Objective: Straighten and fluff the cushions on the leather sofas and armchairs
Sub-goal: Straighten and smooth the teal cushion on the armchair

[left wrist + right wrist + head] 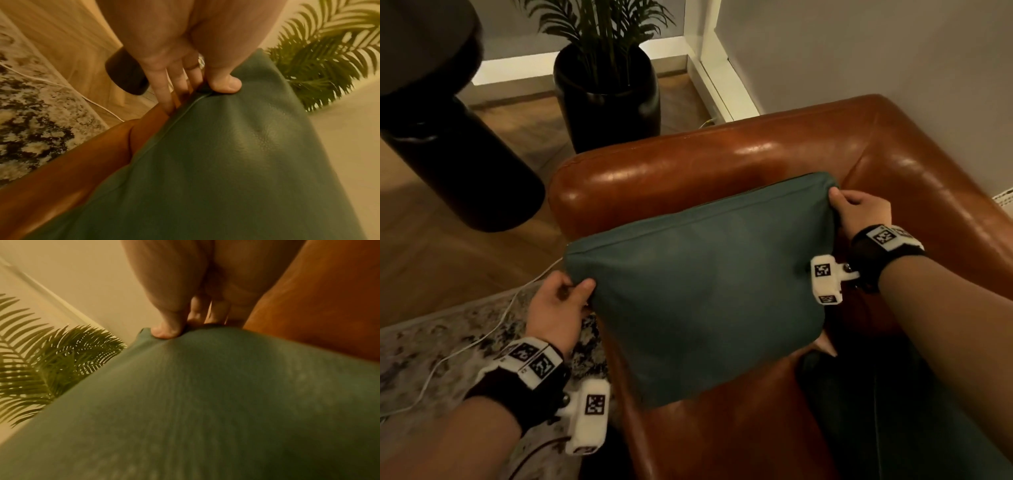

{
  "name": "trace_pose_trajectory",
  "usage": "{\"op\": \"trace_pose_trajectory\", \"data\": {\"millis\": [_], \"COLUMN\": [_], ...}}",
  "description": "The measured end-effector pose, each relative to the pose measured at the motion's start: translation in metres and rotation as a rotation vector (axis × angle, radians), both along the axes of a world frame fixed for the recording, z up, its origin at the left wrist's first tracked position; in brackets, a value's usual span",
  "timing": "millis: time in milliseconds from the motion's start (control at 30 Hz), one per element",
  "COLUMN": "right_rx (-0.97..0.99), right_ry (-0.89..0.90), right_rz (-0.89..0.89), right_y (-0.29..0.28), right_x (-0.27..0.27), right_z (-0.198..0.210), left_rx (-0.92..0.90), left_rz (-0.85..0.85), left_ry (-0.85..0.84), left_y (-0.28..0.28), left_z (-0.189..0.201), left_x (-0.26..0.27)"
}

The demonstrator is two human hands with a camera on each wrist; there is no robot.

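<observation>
A teal green cushion [702,284] is held up over the seat of a brown leather armchair [722,164]. My left hand [571,289] pinches its near-left corner, thumb on the front face and fingers behind, as the left wrist view shows on the cushion [236,154]. My right hand [840,202] pinches the far-right corner in the same way, with the thumb pressed on the cushion [205,394] in the right wrist view. The cushion's lower edge hangs near the seat; contact is hidden.
A black pot with a palm plant [607,92] stands behind the armchair's left arm. A dark round pedestal [448,147] rises at the left. A patterned rug [448,329] with a white cable [493,329] lies on the wooden floor. A pale wall [859,44] is at the right.
</observation>
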State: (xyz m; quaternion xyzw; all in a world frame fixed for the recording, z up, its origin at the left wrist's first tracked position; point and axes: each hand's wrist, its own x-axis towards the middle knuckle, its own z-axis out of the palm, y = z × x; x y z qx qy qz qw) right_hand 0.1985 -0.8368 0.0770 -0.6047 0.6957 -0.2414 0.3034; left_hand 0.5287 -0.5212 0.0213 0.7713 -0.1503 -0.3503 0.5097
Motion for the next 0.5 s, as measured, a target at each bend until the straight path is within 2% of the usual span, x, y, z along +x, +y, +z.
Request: {"op": "trace_pose_trajectory", "data": {"millis": [67,200,333,400,500], "right_rx": [-0.024,0.010,0.330,0.373,0.285], "right_ry": [0.051,-0.005,-0.099,-0.164,-0.207], "right_rz": [-0.033,0.021,0.021,0.008,-0.162], "right_y": [-0.001,0.013,0.043,0.053,0.050], "right_x": [0.000,-0.005,-0.026,-0.031,-0.030], "right_z": [0.003,0.003,-0.025,-0.038,-0.037], "left_rx": [-0.040,-0.003,0.165,0.144,0.170], "left_rz": [0.075,0.024,-0.116,-0.036,0.112], "left_ry": [0.034,-0.058,-0.078,-0.053,-0.054], "left_y": [-0.005,0.007,0.025,0.023,0.013], "left_z": [0.004,0.001,-0.021,-0.028,-0.029], "left_x": [-0.004,-0.013,-0.037,-0.047,-0.047]}}
